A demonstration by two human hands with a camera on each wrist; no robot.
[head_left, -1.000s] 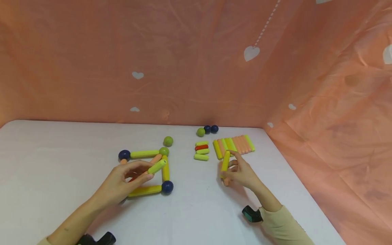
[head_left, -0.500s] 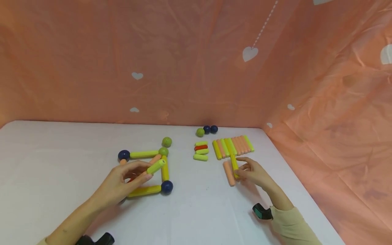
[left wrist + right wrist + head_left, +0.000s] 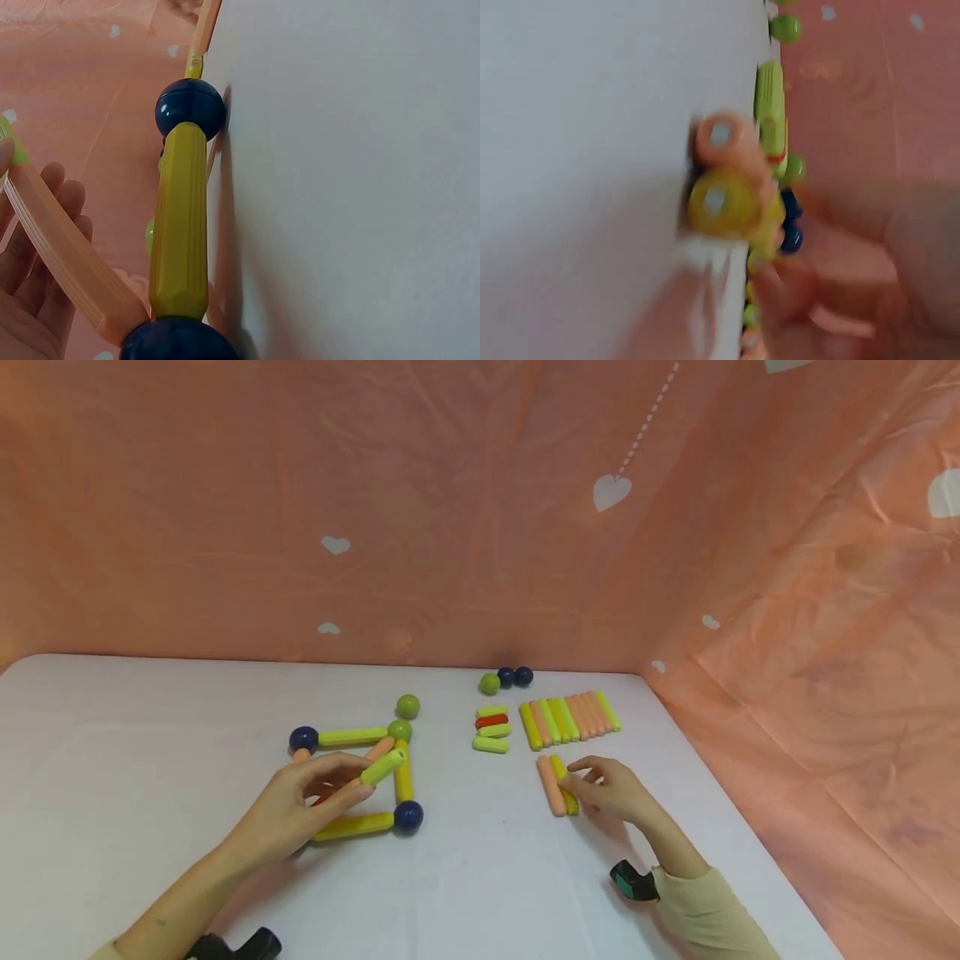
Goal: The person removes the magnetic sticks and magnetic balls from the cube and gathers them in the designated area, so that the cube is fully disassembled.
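Observation:
A frame of magnetic building sticks and balls lies on the left, with a blue ball (image 3: pixel 408 817) at its near right corner. My left hand (image 3: pixel 300 806) is over it, holding a light green stick (image 3: pixel 382 767) between thumb and fingers. In the left wrist view, a peach stick (image 3: pixel 75 259) slants from a blue ball (image 3: pixel 180 341) up to that hand. On the right, my right hand (image 3: pixel 618 789) pinches a yellow stick (image 3: pixel 572 807), which lies along a loose peach stick (image 3: pixel 551 785). The right wrist view is blurred; both stick ends face the camera.
Behind the right hand is a row of yellow, green and peach sticks (image 3: pixel 570 718). Shorter sticks (image 3: pixel 492 721) are stacked left of it. Two blue balls and a green ball (image 3: pixel 490 683) sit at the back; another green ball (image 3: pixel 408 706) stands near the frame.
My right hand first moved right with the yellow stick, uncovering the peach stick, then brought the yellow stick down against it. The left hand has stayed nearly still.

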